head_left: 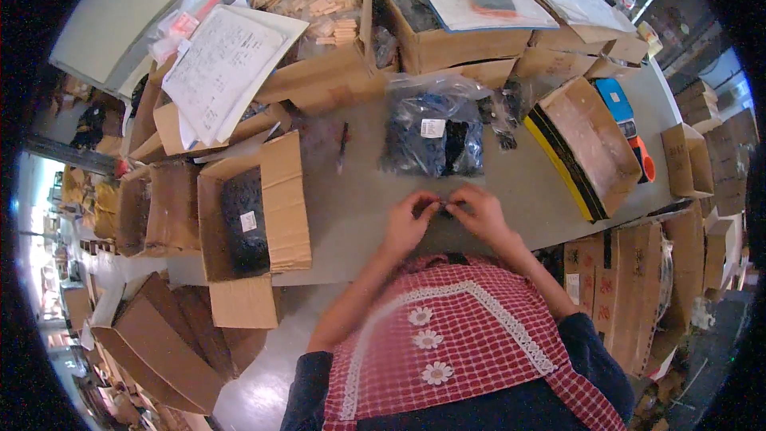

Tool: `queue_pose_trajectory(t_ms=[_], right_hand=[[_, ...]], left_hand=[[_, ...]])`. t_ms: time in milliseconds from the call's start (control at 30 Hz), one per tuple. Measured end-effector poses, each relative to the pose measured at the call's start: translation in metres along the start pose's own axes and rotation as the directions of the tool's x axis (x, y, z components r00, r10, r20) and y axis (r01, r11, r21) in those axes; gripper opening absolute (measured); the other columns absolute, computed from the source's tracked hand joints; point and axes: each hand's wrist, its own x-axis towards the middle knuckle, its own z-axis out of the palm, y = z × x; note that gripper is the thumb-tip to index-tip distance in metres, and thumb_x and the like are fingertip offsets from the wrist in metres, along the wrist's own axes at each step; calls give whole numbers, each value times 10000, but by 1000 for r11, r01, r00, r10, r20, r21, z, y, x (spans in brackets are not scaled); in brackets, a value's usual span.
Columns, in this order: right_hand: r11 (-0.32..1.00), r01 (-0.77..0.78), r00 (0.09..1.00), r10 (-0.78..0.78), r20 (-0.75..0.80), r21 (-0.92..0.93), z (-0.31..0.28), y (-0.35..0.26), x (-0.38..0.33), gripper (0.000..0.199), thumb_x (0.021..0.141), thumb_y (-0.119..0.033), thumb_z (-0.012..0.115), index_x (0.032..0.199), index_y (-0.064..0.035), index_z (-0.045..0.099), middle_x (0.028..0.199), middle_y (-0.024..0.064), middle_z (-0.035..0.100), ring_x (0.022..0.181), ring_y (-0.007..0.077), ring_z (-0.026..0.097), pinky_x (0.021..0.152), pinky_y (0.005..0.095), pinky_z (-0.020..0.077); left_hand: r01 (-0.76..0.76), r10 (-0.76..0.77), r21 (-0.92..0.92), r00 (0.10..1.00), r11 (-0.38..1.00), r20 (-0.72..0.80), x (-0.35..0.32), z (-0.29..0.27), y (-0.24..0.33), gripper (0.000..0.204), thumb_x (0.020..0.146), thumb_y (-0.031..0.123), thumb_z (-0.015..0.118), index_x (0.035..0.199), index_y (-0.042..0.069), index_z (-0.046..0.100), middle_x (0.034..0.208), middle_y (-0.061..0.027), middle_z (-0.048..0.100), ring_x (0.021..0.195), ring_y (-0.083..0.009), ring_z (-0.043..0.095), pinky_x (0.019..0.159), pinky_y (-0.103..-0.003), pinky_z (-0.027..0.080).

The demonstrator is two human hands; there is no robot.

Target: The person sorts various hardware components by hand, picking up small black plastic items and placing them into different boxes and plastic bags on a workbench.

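Note:
Close to the table's near edge, my left hand (pixel 410 222) and my right hand (pixel 479 214) meet fingertip to fingertip. Both pinch at one spot, and whatever sits between the fingers is too small to make out. Just beyond them lies a clear plastic bag (pixel 415 144) filled with dark contents, bearing a white label. To the right of the bag are a few small dark pieces in clear plastic (pixel 504 120). A dark pen (pixel 343 148) rests on the table to the left of the bag.
An open carton (pixel 289 207) with a dark labelled bag inside stands at left. On the right are a shallow yellow-and-black-edged box (pixel 590 144), a blue box (pixel 613 99) and an orange tape roll (pixel 641 161). Large cartons (pixel 335 80) with papers line the back.

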Motion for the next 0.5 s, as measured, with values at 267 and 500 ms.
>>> queue_pose_trajectory(t_ms=[267, 500], right_hand=[[1000, 4, 1000, -4, -2, 3, 10, -6, -4, 249, 818, -195, 648, 1018, -73, 563, 951, 146, 608, 871, 369, 599, 719, 443, 501], [997, 41, 997, -36, 73, -68, 15, -3, -7, 205, 792, -140, 620, 975, -74, 553, 891, 171, 593, 833, 389, 589, 684, 474, 490]], left_hand=[[-233, 250, 186, 965, 954, -74, -1, 3, -4, 112, 844, 117, 624, 919, 42, 589, 867, -131, 632, 817, -276, 632, 696, -359, 495], [-230, 241, 211, 970, 950, -27, -4, 3, -6, 96, 849, 126, 596, 897, 46, 576, 892, -150, 605, 847, -353, 593, 757, -412, 472]])
